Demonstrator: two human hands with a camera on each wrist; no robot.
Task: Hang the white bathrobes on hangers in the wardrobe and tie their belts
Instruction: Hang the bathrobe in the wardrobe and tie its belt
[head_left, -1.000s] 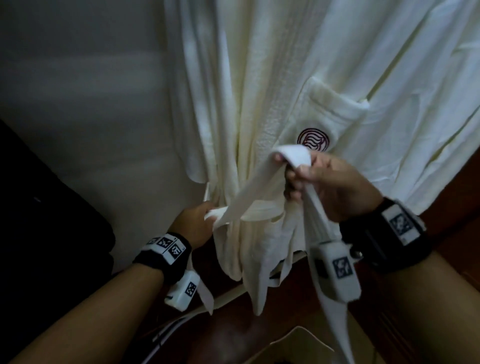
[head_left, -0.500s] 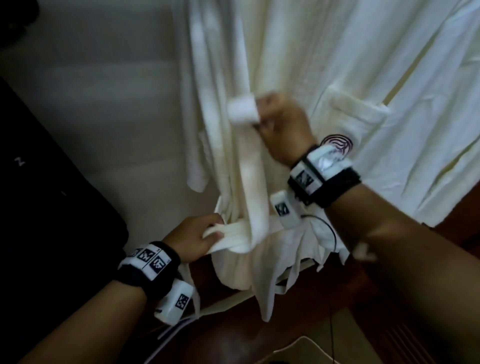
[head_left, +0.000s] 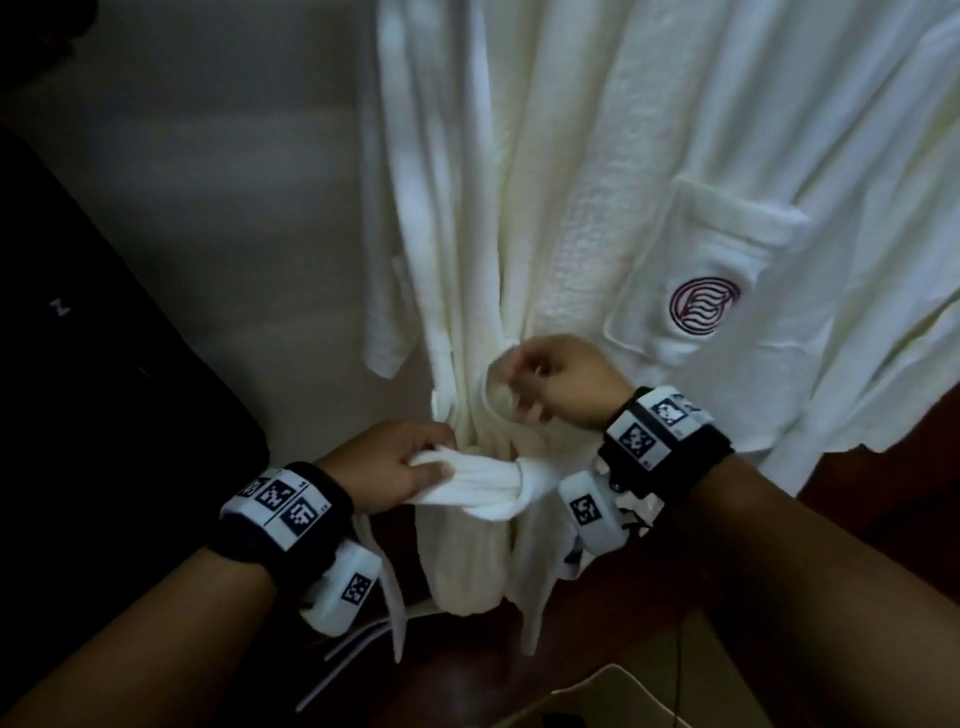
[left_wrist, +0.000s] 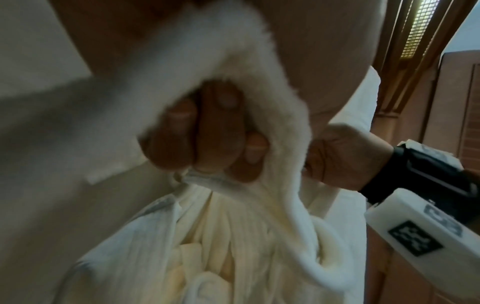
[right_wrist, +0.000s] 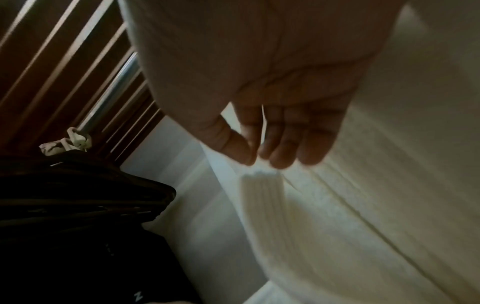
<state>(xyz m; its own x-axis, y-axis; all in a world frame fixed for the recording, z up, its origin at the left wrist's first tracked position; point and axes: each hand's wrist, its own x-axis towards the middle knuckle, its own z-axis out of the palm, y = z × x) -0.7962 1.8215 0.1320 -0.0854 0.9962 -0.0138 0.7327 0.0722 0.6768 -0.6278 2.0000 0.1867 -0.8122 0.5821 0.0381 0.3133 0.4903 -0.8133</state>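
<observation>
Only a maroon wave emblem on the bathrobe, left hand gripping belt, right hand pinching it

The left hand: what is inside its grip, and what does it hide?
The left hand grips one end of the white belt, which leads to the knot at the bathrobe waist. The belt part under its fingers is covered.
</observation>
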